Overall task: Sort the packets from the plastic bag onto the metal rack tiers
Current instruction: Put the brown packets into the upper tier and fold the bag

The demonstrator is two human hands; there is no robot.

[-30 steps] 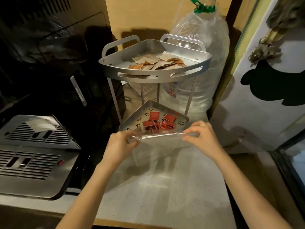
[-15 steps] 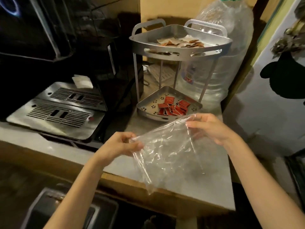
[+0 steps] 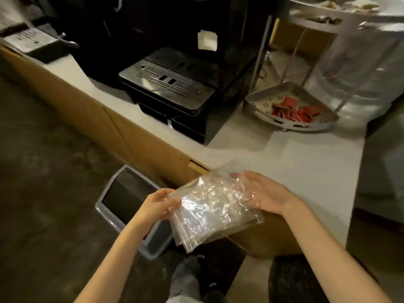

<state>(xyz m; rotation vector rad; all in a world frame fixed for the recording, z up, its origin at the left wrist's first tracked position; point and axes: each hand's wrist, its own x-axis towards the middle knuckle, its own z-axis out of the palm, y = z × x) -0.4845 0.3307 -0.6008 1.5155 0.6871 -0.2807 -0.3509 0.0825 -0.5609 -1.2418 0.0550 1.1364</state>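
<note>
The plastic bag (image 3: 211, 209) is coming down toward the bin (image 3: 123, 192) under the left hand (image 3: 156, 206) pinching it, right hand (image 3: 265, 194) pressing flat.

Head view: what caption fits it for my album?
Left hand grips and right hand supports the clear plastic bag; red packets lie in the bottom tier.

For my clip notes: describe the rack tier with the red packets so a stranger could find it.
On the pale counter, right of the black machine, stands a metal rack. Its bottom tier is a triangular tray sitting low at the counter. Unlike the top tier with pale packets, it alone holds red packets over a punched floor.
</note>
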